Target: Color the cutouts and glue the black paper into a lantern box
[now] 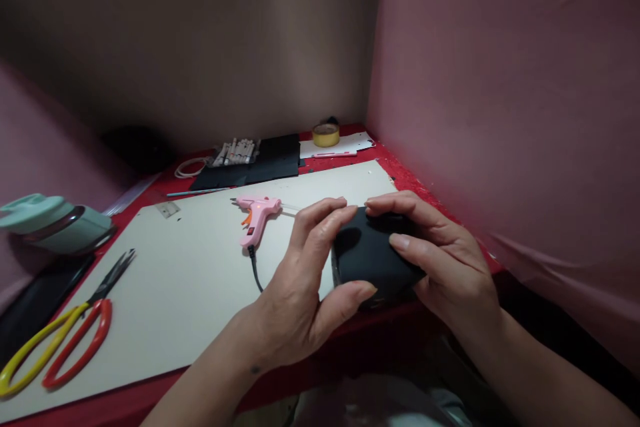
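Note:
Between my hands is a black box-like piece (373,257) with a flat top, near the front edge of the white board. My left hand (310,280) grips its left side, fingers at the far edge and thumb along the near edge. On the other side, my right hand (445,253) is closed around it, with the thumb on the top face and fingers at the far edge and underneath. The underside is hidden. Just left of my hands, a pink glue gun (259,213) lies on the board, its small light glowing orange.
Scissors (95,310) with yellow and red handles lie at left on the white board (190,287). Beyond them is a mint-green bottle (60,223). At the back are markers (235,152), black sheets (280,157), a tape roll (325,135) and a pink pen-like tool (334,154). Walls enclose the table.

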A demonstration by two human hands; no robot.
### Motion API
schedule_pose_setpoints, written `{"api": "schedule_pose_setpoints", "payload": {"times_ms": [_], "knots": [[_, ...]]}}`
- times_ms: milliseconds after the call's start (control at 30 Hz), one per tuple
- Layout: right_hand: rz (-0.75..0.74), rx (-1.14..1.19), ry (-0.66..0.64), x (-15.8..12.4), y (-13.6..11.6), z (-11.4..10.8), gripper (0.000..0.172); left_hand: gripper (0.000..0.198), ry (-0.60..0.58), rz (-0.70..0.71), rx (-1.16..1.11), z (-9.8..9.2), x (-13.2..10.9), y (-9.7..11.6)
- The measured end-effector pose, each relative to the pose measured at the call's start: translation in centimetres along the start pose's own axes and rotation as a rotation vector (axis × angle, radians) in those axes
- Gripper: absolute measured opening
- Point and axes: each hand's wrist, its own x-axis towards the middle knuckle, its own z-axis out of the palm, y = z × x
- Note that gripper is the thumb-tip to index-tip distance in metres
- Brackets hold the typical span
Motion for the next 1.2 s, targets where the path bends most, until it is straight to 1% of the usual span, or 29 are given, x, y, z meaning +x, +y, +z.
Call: {"api": "schedule_pose_setpoints", "payload": {"times_ms": [67,167,300,400,633,867,1000,1100,1200], "knots": [[-0.003,-0.013,0.006,-0.1,0.0,0.1,0.031,0.065,-0.018,-0.025,0.045,0.1,-0.1,0.1],[0.006,-0.029,0.010,-0.2,0.0,0.3,0.033,0.068,-0.076,-0.071,0.084,0.2,-0.2,0.4],[0.013,-0.018,0.019,-0.5,0.1,0.5,0.036,0.069,-0.121,-0.123,0.072,0.2,-0.3,0.7],[0.003,0.012,0.039,-0.6,0.4,0.7,0.039,0.068,-0.129,-0.127,0.062,0.2,-0.5,0.6],[-0.009,0.089,0.049,-0.5,0.7,1.0,0.036,0.057,-0.088,-0.159,0.077,0.4,-0.7,0.5],[0.024,0.139,0.136,-0.2,0.4,1.6,0.018,0.052,-0.075,-0.199,0.065,0.5,-0.8,0.6],[0.050,0.125,0.171,-0.1,0.4,1.7,0.019,0.051,-0.053,-0.229,0.023,0.6,-0.8,0.8],[0.047,0.125,0.186,-0.1,0.5,1.9,0.021,0.050,-0.007,-0.292,-0.061,1.0,-1.0,1.2],[0.035,0.118,0.198,-0.2,0.5,2.3,0.023,0.060,0.087,-0.421,-0.286,1.6,-1.1,1.6]]}}
